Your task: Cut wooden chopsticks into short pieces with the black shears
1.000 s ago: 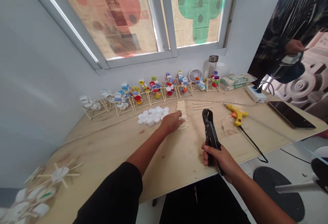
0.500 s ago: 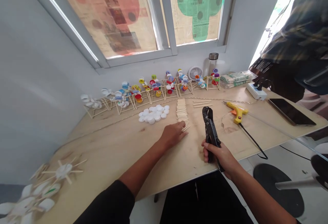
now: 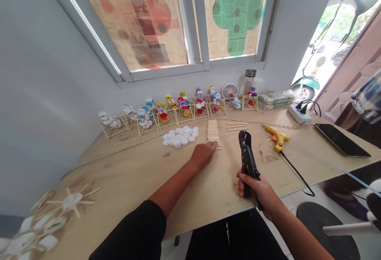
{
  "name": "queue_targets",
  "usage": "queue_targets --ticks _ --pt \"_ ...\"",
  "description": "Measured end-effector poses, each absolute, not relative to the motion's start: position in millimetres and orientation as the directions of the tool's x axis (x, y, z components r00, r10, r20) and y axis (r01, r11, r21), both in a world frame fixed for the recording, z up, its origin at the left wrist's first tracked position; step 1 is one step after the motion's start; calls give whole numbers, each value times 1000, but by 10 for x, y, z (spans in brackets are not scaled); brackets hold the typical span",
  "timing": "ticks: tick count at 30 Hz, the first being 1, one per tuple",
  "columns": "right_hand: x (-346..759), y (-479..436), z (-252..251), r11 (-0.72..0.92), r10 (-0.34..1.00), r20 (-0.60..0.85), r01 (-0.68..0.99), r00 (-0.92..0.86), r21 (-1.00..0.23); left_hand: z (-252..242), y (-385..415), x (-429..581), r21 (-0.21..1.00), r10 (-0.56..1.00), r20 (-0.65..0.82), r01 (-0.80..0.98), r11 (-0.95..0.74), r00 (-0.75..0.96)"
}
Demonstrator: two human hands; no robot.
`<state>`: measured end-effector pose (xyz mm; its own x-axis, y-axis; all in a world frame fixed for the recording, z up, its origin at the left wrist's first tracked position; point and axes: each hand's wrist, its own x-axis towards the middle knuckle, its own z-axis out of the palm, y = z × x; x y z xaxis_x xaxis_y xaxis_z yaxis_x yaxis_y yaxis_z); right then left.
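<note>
My right hand (image 3: 257, 190) is wrapped around the handles of a black hand cutter (image 3: 247, 153), which it holds upright with its hooked jaws at the top. My left hand (image 3: 204, 155) rests on the table at the near end of a stack of short wooden sticks (image 3: 213, 130). Its fingers are bent and pressed together at a stick whose tip shows past them; the hand hides the rest. Left of the stack lies a group of white bottle caps (image 3: 180, 137). A few longer sticks (image 3: 237, 126) lie on its right.
Several bottle-cap wheels on stick frames (image 3: 186, 109) line the wall. A yellow glue gun (image 3: 278, 137), phone (image 3: 341, 139) and white power strip (image 3: 299, 114) are on the right. A stick wheel (image 3: 72, 201) and a white-cap wheel (image 3: 26, 242) lie at left.
The view has shifted, so the table sits slightly lower. My left fingers have drawn closer together at the sticks. The person at the right has mostly moved out of view, uncovering the doorway.
</note>
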<state>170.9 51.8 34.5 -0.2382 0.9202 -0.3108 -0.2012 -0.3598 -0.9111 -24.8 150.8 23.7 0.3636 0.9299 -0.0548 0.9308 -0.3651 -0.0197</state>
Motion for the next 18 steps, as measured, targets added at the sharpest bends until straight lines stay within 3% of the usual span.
queue_targets --ticks 18 --pt "1705 544 305 -371 909 -315 -188 -272 -909 227 1912 -224 -27 966 -89 969 -246 243"
